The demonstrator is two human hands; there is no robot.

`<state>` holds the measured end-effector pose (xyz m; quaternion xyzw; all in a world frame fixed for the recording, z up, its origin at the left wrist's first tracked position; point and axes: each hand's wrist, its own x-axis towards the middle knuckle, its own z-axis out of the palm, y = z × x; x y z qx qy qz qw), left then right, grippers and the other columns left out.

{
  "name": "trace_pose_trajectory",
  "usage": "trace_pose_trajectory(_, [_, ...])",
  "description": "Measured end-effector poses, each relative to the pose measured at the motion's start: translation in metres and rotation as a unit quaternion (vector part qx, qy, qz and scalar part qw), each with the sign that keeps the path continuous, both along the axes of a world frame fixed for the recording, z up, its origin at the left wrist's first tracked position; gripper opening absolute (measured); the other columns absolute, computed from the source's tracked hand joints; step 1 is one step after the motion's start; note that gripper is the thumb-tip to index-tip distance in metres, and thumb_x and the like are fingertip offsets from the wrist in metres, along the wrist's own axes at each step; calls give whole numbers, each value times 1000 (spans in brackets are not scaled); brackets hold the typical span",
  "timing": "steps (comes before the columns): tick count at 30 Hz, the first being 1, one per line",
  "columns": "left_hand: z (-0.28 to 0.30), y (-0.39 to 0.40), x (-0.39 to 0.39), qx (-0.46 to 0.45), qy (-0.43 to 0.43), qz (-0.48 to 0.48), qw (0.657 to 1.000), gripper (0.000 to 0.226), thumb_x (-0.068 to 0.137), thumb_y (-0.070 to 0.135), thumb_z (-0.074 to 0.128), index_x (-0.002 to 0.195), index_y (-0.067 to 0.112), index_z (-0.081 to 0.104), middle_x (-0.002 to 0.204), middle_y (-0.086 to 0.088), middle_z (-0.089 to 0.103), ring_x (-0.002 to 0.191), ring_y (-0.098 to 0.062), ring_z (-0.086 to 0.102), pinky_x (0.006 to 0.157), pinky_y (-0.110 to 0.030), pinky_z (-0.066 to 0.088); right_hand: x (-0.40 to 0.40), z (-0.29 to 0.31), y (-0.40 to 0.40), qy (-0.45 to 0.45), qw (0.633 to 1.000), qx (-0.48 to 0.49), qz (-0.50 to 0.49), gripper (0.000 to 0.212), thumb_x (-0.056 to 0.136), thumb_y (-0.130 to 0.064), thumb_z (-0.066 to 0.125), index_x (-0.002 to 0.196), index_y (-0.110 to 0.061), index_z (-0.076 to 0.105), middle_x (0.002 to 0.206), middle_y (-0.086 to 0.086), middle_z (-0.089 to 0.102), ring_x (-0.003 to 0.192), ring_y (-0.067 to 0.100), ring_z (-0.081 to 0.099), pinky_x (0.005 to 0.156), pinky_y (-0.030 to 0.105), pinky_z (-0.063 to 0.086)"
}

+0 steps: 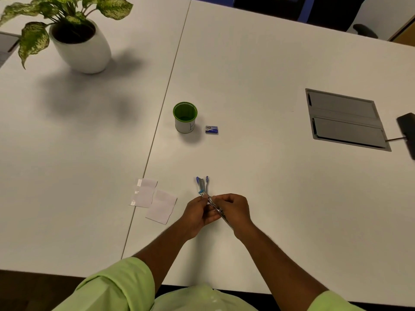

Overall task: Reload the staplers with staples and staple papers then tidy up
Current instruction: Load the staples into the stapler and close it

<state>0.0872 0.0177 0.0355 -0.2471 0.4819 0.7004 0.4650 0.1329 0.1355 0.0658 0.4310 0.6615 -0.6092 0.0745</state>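
White table: both hands clamped on the opened stapler, left hand at 9, right hand at 3; 2 papers at 9, staple box at 12.

No wording can be made out anywhere: white print is seen on the blue face of the small staple box but is too small and blurred to be read, and a blue mark on the green-rimmed cup cannot be deciphered either.
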Motion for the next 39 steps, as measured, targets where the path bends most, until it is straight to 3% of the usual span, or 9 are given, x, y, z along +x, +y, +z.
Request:
trace_pose_trajectory(5, [-5,1,2,-36,22,-11,999,36,107,27,40,118,0,61,97,-21,71,93,-34,71,88,-47,59,-6,0,0,-43,999,23,19,18,77,-27,83,74,-11,75,71,5,76,71,27,75,74,45,63])
trace_pose_trajectory(9, [-8,0,2,-49,23,-1,999,39,107,26,38,117,-2,63,100,-24,71,91,-33,71,86,-45,60,-11,1,-2,-45,998,3,37,21,77,-29,82,74,-9,75,72,7,76,74,30,75,75,45,63])
trace_pose_trajectory(13, [-9,-2,-5,-71,24,11,997,39,107,22,38,113,-6,65,97,-22,74,83,-32,74,83,-44,61,-10,-1,-5,-16,998,25,59,20,80,-33,81,75,-14,76,72,1,76,73,21,75,77,42,63])
trace_pose_trajectory(19, [-12,-8,-9,-117,23,31,992,41,107,24,38,96,-4,67,79,-17,75,71,-28,75,64,-35,62,-5,-4,-18,15,988,90,123,16,87,-36,74,84,-21,79,79,-7,76,77,8,72,79,31,60])
trace_pose_trajectory(23, [-16,-11,-10,-149,13,31,988,40,106,24,39,98,-5,66,85,-21,74,71,-30,74,65,-37,63,-3,-5,-23,15,988,83,130,5,88,-28,73,85,-27,77,84,-7,76,82,8,72,81,29,59])
trace_pose_trajectory(30, [-12,-10,-3,-121,27,-2,992,48,107,33,37,100,-4,68,85,-20,76,74,-31,76,61,-35,61,-7,-9,-27,-34,995,60,66,3,79,-27,78,78,-24,77,73,-10,75,69,5,72,67,24,58])
trace_pose_trajectory(35, [-12,-6,3,-143,75,-47,986,43,106,28,39,103,-2,69,84,-19,76,74,-32,76,70,-43,63,-6,-14,-26,-53,998,41,5,6,78,-18,78,82,-17,74,72,-6,75,61,5,72,52,18,53])
trace_pose_trajectory(39, [-9,-4,4,-159,80,-50,983,39,106,26,41,102,-1,69,81,-18,75,71,-30,76,68,-42,64,-5,-18,-26,-58,998,31,-7,7,79,-15,77,84,-14,72,75,-1,76,63,11,74,55,25,58])
